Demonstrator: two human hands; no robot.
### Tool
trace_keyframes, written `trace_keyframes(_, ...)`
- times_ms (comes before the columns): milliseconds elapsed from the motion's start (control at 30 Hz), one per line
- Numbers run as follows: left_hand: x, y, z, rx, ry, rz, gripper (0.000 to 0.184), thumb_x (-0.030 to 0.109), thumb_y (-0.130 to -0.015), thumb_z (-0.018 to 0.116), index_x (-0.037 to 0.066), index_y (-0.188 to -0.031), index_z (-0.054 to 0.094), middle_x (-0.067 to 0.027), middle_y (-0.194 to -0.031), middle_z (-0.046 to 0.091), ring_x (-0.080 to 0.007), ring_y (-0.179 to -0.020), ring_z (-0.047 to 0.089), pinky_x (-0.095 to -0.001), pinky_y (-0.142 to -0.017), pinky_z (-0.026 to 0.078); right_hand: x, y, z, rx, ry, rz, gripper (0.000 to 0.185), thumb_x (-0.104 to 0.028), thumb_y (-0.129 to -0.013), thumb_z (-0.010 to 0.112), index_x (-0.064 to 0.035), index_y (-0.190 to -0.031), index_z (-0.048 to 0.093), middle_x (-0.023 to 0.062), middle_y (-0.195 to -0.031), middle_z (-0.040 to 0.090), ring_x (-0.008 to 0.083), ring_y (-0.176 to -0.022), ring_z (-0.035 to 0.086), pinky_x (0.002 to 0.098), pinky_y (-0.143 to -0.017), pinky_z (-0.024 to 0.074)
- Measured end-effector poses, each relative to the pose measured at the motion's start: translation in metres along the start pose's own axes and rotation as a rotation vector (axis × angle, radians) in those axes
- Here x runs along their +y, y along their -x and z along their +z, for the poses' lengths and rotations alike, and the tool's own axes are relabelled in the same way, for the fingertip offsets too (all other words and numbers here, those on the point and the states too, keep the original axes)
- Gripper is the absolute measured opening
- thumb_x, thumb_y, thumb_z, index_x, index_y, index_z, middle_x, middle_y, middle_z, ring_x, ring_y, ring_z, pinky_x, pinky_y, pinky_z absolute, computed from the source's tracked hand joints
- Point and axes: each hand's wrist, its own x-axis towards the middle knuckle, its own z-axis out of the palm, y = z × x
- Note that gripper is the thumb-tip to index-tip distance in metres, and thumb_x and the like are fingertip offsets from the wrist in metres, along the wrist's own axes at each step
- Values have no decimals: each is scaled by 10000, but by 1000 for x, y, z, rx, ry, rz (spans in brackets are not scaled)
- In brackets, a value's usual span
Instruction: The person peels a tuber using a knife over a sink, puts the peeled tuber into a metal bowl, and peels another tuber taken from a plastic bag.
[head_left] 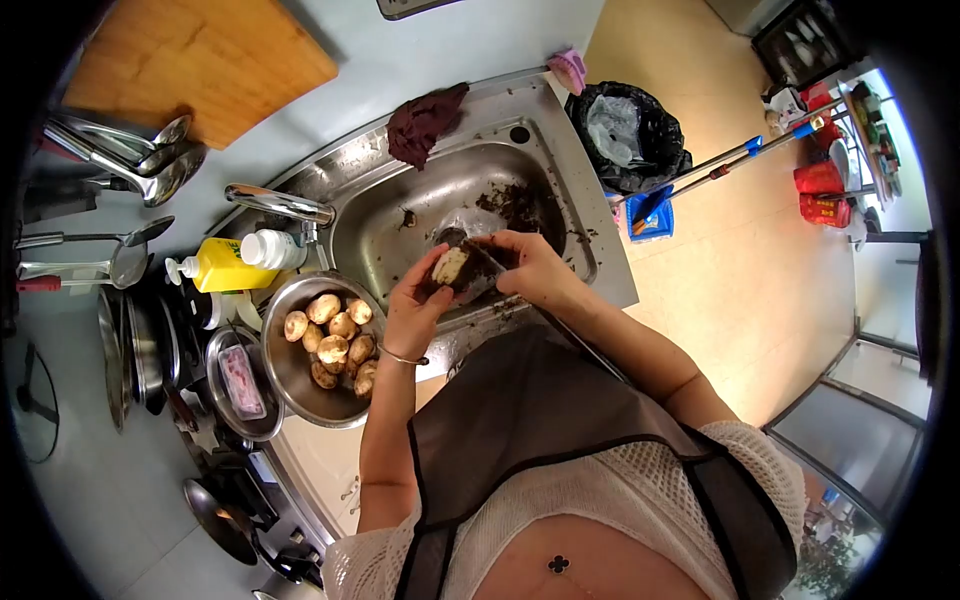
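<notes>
Over the sink point(372, 252), my left hand point(418, 308) grips a round root vegetable point(452, 265), partly peeled, with pale flesh showing beside dark skin. My right hand point(535, 268) is closed at its right side, fingers bent against a dark, thin edge; whether that is a tool or loose skin I cannot tell. Dark peelings point(515, 205) lie in the basin behind the hands. Clear plastic point(470, 220) sits beneath and behind the vegetable. Left of my left wrist, a steel bowl point(288, 368) holds several pale, brown-spotted vegetables point(333, 348).
A faucet point(280, 203) reaches over the basin's left side. A maroon cloth point(425, 125) hangs on the back rim. Yellow point(222, 264) and white bottles point(270, 250) stand left. A smaller bowl point(262, 425) holds a packet point(240, 382). A black-lined bin point(645, 165) stands right.
</notes>
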Motion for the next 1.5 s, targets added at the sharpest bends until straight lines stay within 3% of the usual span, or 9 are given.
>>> trace_keyframes(67, 5, -1, 8, 59, -223, 54, 474, -79, -766, 504, 13, -1223, 421, -92, -1138, 502, -163, -1032, 494, -311, -838, 466, 19, -3, 13, 212, 288, -518, 454, 24, -570, 598, 24, -1021, 556, 127, -936, 541, 251, -899, 548, 311, -812, 430)
trace_keyframes(200, 0, -2, 1, -19, -159, 31, 443, -10, -800, 526, 15, -1227, 415, -94, -1153, 489, -169, -1038, 489, -323, -852, 458, -18, 13, 16, 152, 555, -343, 511, 77, -560, 524, 27, -1069, 540, 73, -957, 534, 178, -996, 510, 251, -856, 387)
trace_keyframes(333, 3, 1, 0, -43, 170, -86, 425, 113, -846, 527, 10, -1237, 398, -98, -1162, 483, -180, -1043, 489, -331, -868, 441, -17, 4, -6, -46, 5, 44, 494, 55, -578, 566, 44, -1070, 522, 116, -960, 573, 169, -911, 540, 263, -787, 431)
trace_keyframes(467, -7, -8, 3, 54, -248, 110, 449, 202, -845, 554, 18, -1231, 419, -73, -1141, 508, -145, -1021, 487, -272, -851, 414, 1, 6, 15, 131, 265, -386, 554, 44, -588, 568, 39, -1134, 471, 142, -1047, 508, 201, -994, 507, 282, -832, 412)
trace_keyframes(733, 1, 1, 0, 30, -246, 32, 408, 158, -838, 550, 35, -1215, 454, -73, -1128, 525, -136, -997, 497, -253, -855, 393, -12, 4, -1, -19, 31, 37, 520, 69, -593, 531, 53, -1110, 486, 51, -952, 559, 139, -901, 522, 230, -758, 421)
trace_keyframes(900, 1, -3, 1, 91, -552, 153, 387, 106, -823, 547, 36, -1197, 477, -77, -1122, 536, -142, -999, 503, -258, -864, 390, 3, 9, 26, 312, 387, -495, 473, 71, -586, 537, 42, -1058, 534, 70, -984, 562, 123, -900, 531, 238, -778, 424)
trace_keyframes(1133, 0, 1, -7, 1, -338, 91, 422, 47, -788, 554, 57, -1203, 476, -86, -1115, 541, -147, -999, 506, -266, -870, 391, -21, 8, 0, -30, -32, 54, 555, 113, -564, 495, 36, -1113, 510, 75, -1004, 581, 138, -934, 537, 235, -831, 406)
trace_keyframes(1267, 9, -1, 4, 77, -577, 128, 423, 47, -787, 567, 46, -1200, 475, -80, -1109, 544, -143, -995, 506, -266, -875, 387, -4, 13, 25, 247, 429, -411, 562, 130, -567, 469, 34, -1119, 506, 74, -1065, 554, 127, -998, 505, 225, -835, 397)
trace_keyframes(1500, 11, 2, -8, -16, -496, 142, 424, 32, -792, 561, 59, -1206, 472, -70, -1119, 539, -149, -1006, 503, -269, -876, 387, -15, 6, 1, -52, 31, -96, 533, 108, -596, 500, 44, -1125, 483, 75, -1021, 570, 125, -945, 521, 207, -796, 398)
